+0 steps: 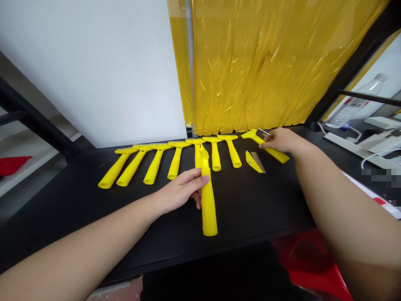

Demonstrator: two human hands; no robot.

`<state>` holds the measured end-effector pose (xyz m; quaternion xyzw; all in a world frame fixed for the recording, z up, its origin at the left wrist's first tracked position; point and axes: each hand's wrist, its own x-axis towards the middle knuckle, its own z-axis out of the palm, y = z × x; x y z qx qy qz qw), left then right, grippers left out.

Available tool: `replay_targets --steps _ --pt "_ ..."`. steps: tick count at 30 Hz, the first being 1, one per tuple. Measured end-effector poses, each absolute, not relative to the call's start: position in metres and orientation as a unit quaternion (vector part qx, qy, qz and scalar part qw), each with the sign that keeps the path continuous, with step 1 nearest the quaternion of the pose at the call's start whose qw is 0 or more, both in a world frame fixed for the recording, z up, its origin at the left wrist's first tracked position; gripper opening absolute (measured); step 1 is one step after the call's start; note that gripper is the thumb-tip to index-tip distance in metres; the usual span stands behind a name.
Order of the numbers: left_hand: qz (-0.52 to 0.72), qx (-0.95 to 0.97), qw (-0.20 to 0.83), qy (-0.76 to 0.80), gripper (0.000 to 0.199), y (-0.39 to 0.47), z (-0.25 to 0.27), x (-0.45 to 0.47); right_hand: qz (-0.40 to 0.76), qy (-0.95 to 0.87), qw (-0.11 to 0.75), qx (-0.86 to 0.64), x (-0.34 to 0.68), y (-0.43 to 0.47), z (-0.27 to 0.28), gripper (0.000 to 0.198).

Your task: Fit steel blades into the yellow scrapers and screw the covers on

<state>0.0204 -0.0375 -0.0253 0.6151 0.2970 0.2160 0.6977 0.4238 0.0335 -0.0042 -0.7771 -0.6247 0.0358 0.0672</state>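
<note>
My left hand (183, 190) is closed around a yellow plastic scraper handle (209, 207), its wide round end pointing toward me and its narrow head away. At the back right, my right hand (283, 140) pinches a thin metal piece (263, 131) whose kind I cannot make out. Below those fingers lies another yellow scraper (280, 156), partly covered by the hand. Between the two hands, a small yellow head piece (254, 163) rests beside a grey metal blade (258, 161).
Several yellow scrapers (153, 167) lie in a row along the back of the black table (250, 200). Behind them stand a white panel (109, 71) and a yellow plastic sheet (250, 67). A clear bottle (354, 104) is at right, with a red stool (316, 267) below.
</note>
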Motion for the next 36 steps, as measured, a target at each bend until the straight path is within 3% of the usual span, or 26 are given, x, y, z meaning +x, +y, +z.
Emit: replay_targets --steps 15,23,26,28,31,36 --pt "0.214 0.615 0.696 0.301 0.041 -0.036 -0.025 0.021 0.003 -0.524 0.105 -0.845 0.426 0.05 -0.02 0.039" --pt "0.205 0.624 0.689 0.306 0.042 -0.037 -0.025 0.02 0.0 -0.497 0.234 -0.836 0.434 0.006 0.024 0.032" --pt "0.2 0.627 0.688 0.307 0.043 -0.037 -0.026 0.019 0.076 -0.543 0.305 -0.779 0.421 -0.008 0.025 0.027" --pt "0.198 0.626 0.688 0.309 0.044 -0.036 -0.025 0.019 0.115 -0.608 0.26 -0.742 0.406 -0.012 0.017 0.024" --pt "0.194 0.626 0.687 0.313 0.046 -0.035 -0.025 0.019 0.07 -0.686 0.12 -0.714 0.377 -0.013 0.003 0.021" --pt "0.192 0.63 0.686 0.311 0.05 -0.033 -0.026 0.02 0.005 -0.701 0.042 -0.712 0.346 -0.01 -0.011 0.044"
